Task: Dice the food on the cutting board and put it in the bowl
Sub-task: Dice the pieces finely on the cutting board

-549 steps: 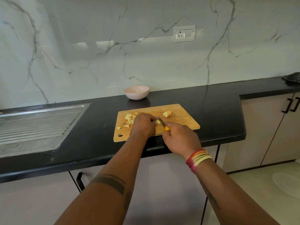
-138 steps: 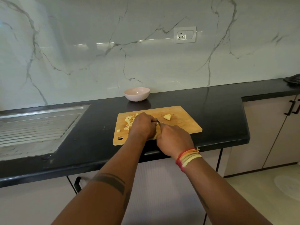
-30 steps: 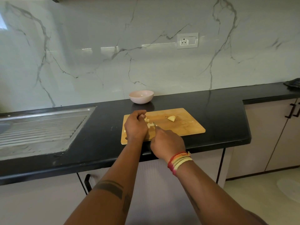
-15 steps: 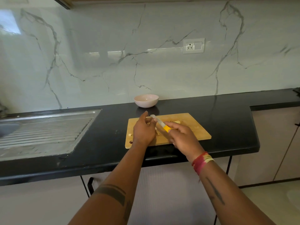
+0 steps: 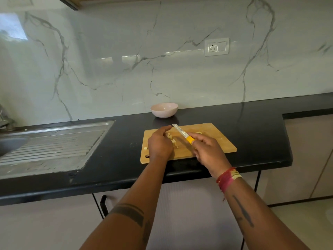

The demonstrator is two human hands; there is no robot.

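While right hand (image 5: 207, 150) grips knife (image 5: 182, 133), left hand (image 5: 159, 143) touches diced food (image 5: 173, 141)

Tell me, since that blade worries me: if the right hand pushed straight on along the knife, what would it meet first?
Probably the left hand's fingertips; depth is unclear. The right hand aims the knife there.
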